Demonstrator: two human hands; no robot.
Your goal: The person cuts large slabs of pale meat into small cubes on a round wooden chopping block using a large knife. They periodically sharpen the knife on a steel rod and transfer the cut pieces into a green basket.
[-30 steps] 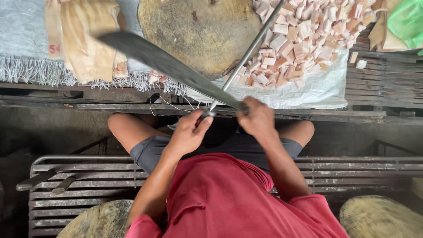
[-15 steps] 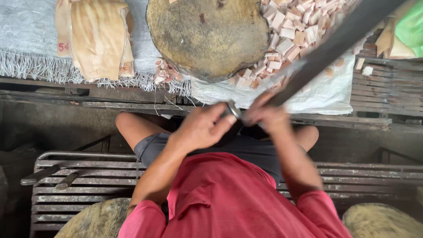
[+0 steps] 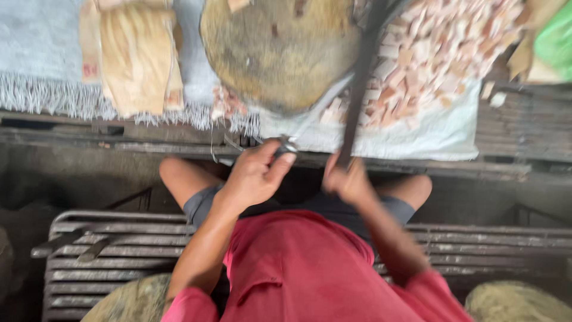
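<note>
Blade: a long dark knife blade [image 3: 360, 83] runs from the right hand up toward 12 o'clock, crossing the right edge of the chopping block; it is blurred.
Right hand: the right hand [image 3: 347, 182] is closed tight round the blade's handle, just above the lap.
Left hand: the left hand [image 3: 256, 176] is curled, thumb and fingers pinching the end of a thin steel rod [image 3: 287, 145]; the rod slants toward 1 o'clock and fades into blur near the blade.
Step in hand: by the look of it, the blade is being drawn along the rod to sharpen it, mid-stroke.
Next move: it calls, I judge, for a firm grip on the rod and an even angle of blade against it, with the left fingers kept behind the rod's guard.
Chopping block: a round wooden chopping block [image 3: 280, 53] sits at 12 o'clock from the hands, on a pale cloth [image 3: 441, 134] that covers the surface.
Cut pieces: a heap of pinkish cut pieces [image 3: 441, 53] lies at 1 o'clock, just beside the block.
Bag: a tan folded bag [image 3: 137, 56] lies at 10 o'clock, on a fringed grey mat [image 3: 36, 59].
Seat: a slatted metal bench [image 3: 119, 262] sits under the person, at 6 o'clock.
</note>
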